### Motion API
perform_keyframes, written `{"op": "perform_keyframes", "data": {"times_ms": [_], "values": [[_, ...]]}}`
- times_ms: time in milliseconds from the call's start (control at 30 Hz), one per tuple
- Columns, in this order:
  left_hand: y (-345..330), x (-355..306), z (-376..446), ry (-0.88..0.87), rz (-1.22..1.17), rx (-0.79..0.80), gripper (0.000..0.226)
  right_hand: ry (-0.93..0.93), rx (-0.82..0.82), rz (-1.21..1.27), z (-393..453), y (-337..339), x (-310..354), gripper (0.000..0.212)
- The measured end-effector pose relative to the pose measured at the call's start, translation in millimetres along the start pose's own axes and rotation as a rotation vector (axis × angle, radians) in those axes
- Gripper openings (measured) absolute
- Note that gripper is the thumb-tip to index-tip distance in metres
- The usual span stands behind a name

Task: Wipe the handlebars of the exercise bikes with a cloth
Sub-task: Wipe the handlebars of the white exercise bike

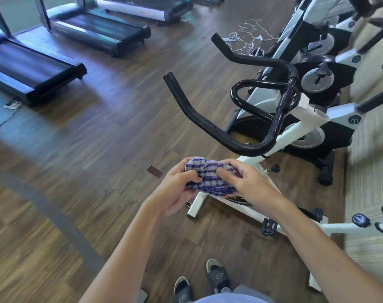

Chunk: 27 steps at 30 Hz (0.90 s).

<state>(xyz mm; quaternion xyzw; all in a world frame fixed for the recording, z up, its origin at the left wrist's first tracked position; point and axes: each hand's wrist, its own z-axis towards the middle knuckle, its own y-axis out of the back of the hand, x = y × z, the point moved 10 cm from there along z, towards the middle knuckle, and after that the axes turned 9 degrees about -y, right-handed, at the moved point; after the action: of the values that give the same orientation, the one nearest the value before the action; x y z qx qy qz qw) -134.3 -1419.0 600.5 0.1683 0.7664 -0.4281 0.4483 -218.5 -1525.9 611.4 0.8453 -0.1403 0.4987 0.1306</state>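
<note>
A blue-and-white checked cloth (210, 177) is bunched up between both my hands, low in the middle of the view. My left hand (176, 189) grips its left side and my right hand (246, 183) pinches its right side. Just above them curve the black handlebars (208, 125) of the nearest white exercise bike (295, 127), with one horn reaching left and another farther back. The cloth is clear of the bars, a short way below them.
More exercise bikes (343, 55) stand in a row at the right. Three treadmills (33, 66) line the upper left. Loose white cables (247, 40) lie on the wooden floor behind the bike. A bike pedal (268, 226) sticks out near my feet.
</note>
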Motion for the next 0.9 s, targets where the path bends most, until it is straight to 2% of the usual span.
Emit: {"op": "perform_keyframes", "data": {"times_ms": [133,200,267,333,433,500,567,633,667,767,800,900], "values": [[2.6,0.8,2.4,0.040,0.185,0.067,0.048,0.119,-0.207,-0.135,-4.1,17.4,7.9,0.014],[8.2,2.9,4.3,0.057,0.372,0.048,0.051,0.167,-0.270,-0.186,-6.5,23.7,15.0,0.018],[10.7,-4.0,7.7,-0.025,0.644,0.012,0.033,0.222,-0.332,-0.245,-10.0,26.7,22.1,0.020],[12.3,-14.0,9.3,-0.143,0.885,-0.111,0.014,0.288,-0.443,-0.334,-16.6,29.7,29.6,0.018],[6.9,-24.1,2.8,-0.308,1.008,-0.334,0.007,0.347,-0.574,-0.416,-23.2,30.7,33.1,0.016],[3.1,-21.3,-1.0,-0.342,0.987,-0.417,0.005,0.348,-0.571,-0.363,-23.6,27.9,31.7,0.025],[3.3,-15.8,0.3,-0.324,0.903,-0.434,0.015,0.281,-0.406,-0.205,-18.0,19.1,26.0,0.041],[-0.8,-8.0,5.3,-0.266,0.734,-0.361,0.025,0.221,-0.209,-0.119,-14.0,8.6,20.3,0.051],[-5.2,-3.3,7.3,-0.231,0.588,-0.304,0.029,0.213,-0.160,-0.142,-11.9,7.9,18.8,0.054],[-29.5,1.7,8.8,-0.189,0.208,-0.105,0.022,0.318,-0.137,-0.236,-12.6,14.8,27.4,0.051],[-34.0,2.2,10.0,-0.170,0.157,-0.072,0.019,0.367,-0.153,-0.225,-16.1,18.2,33.4,0.048],[-38.9,3.1,14.0,-0.181,0.239,-0.029,0.051,0.428,-0.190,-0.127,-17.4,31.7,46.1,0.039]]}}
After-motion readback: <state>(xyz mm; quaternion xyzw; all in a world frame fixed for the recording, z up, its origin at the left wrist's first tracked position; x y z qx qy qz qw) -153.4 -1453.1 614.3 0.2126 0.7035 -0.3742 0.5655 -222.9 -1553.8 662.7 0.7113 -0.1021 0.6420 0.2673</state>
